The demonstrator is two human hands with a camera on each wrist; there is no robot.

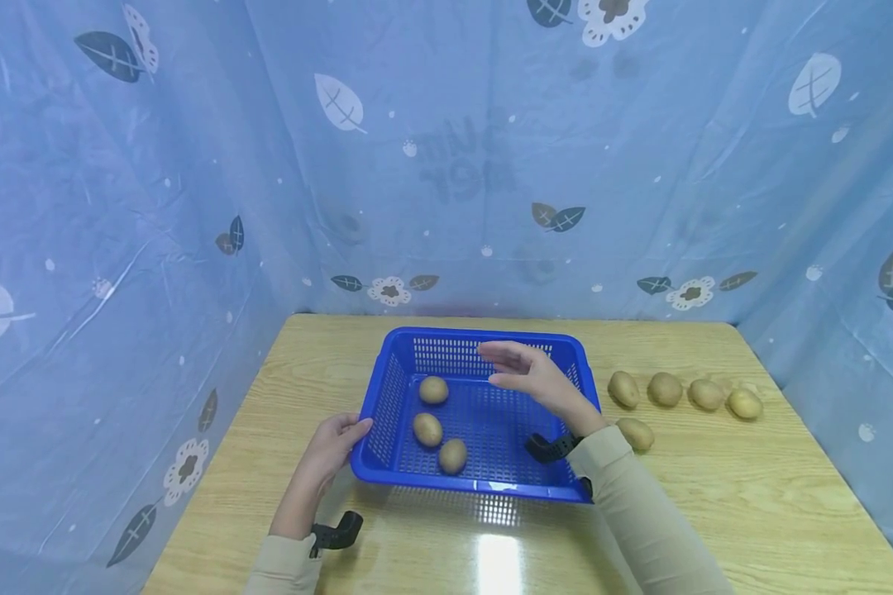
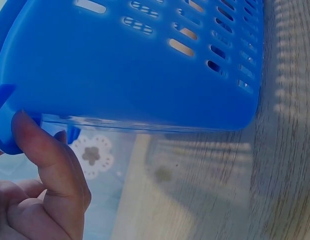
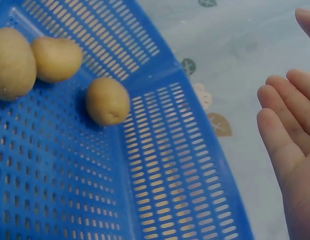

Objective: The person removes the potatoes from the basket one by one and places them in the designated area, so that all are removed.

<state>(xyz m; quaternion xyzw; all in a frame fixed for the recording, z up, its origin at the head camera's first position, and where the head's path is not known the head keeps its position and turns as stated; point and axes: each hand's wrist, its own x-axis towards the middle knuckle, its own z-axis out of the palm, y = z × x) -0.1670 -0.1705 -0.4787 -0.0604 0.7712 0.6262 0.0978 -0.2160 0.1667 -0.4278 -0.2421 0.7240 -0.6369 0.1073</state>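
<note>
A blue plastic basket (image 1: 491, 487) with slotted walls stands on the table, holding three potatoes: one farther back (image 1: 433, 390), one in the middle (image 1: 427, 430) and one nearer the front (image 1: 452, 456). At the basket's left rim my left hand (image 1: 335, 446) grips the edge, thumb on top; in the left wrist view its fingers (image 2: 55, 160) curl under the rim corner. My right hand (image 1: 528, 376) hovers above the basket's right half with nothing in it, fingers extended and thumb apart. The right wrist view shows that hand (image 3: 295, 130) beside the basket wall, palm visible.
Right of the basket, several potatoes lie on the wooden table (image 1: 752, 496): a row of them (image 1: 666, 389) and one closer to the basket (image 1: 635, 434). A blue patterned curtain (image 1: 446, 207) hangs behind the table and along both sides.
</note>
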